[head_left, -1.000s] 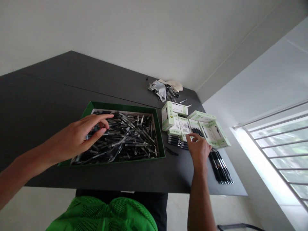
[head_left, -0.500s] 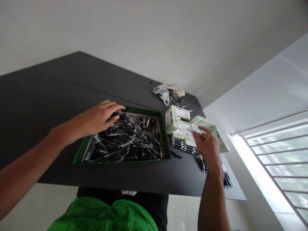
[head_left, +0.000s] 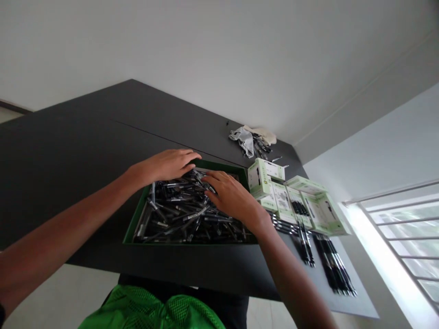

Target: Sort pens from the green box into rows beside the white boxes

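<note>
A green open box (head_left: 132, 227) on the dark table holds a jumble of black and clear pens (head_left: 185, 212). Over its back left part is my left hand (head_left: 168, 164), palm down, with the fingers stretched out and the thumb apart. Close beside it, my right hand (head_left: 231, 194) reaches in from the right. Its fingers and thumb close around a few pens (head_left: 203, 179) that lie between the two hands. The palm sides of both hands are hidden.
Right of the box stand pale green and white cartons (head_left: 259, 179), one open carton (head_left: 322, 210) among them. Rows of pens (head_left: 334, 265) lie near the table's right edge. Farther back are a grey-white cloth (head_left: 243, 138) and more pens (head_left: 261, 145). A wall borders the table behind.
My right hand has moved left from the cartons into the pen box, beside my left hand. Pens now show in the middle carton where that hand was. The view has shifted slightly.
</note>
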Available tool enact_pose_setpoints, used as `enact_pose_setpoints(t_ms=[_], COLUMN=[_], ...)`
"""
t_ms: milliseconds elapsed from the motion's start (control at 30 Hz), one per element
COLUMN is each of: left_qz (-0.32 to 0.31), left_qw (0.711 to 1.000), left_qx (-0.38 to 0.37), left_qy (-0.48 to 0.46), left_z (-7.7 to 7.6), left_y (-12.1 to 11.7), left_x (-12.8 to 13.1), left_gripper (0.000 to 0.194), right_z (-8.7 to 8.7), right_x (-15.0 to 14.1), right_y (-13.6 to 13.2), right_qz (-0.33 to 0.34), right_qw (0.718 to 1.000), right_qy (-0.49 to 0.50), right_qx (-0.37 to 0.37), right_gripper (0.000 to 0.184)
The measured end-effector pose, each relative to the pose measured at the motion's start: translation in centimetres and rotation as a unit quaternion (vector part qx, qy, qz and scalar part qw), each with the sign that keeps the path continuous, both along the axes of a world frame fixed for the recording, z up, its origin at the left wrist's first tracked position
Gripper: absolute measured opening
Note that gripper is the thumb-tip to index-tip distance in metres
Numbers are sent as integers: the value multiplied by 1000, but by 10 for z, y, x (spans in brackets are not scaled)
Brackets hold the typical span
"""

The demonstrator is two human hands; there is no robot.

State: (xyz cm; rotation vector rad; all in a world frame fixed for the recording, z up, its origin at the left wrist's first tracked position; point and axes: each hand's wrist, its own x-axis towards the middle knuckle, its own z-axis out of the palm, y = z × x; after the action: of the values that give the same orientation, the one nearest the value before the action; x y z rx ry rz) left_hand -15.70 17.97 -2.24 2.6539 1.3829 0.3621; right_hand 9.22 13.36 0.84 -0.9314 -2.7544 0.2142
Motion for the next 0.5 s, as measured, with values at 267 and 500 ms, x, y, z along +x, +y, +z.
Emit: enact_pose_setpoints(t_ms=[267, 500], left_qz=[15, 6], left_qw=[996, 996], left_qx=[53, 45], left_qy=[64, 80], left_z=[-11, -9], left_y=[-2, -3], left_x=[5, 4], left_gripper=[35, 39], right_z=[8, 49], right_x=[-22, -4], right_y=[-5, -3], right_qz=[197, 221], right_qw=[963, 926], right_qy=[65, 139], right_qx=[-173, -274], right_gripper=[30, 39])
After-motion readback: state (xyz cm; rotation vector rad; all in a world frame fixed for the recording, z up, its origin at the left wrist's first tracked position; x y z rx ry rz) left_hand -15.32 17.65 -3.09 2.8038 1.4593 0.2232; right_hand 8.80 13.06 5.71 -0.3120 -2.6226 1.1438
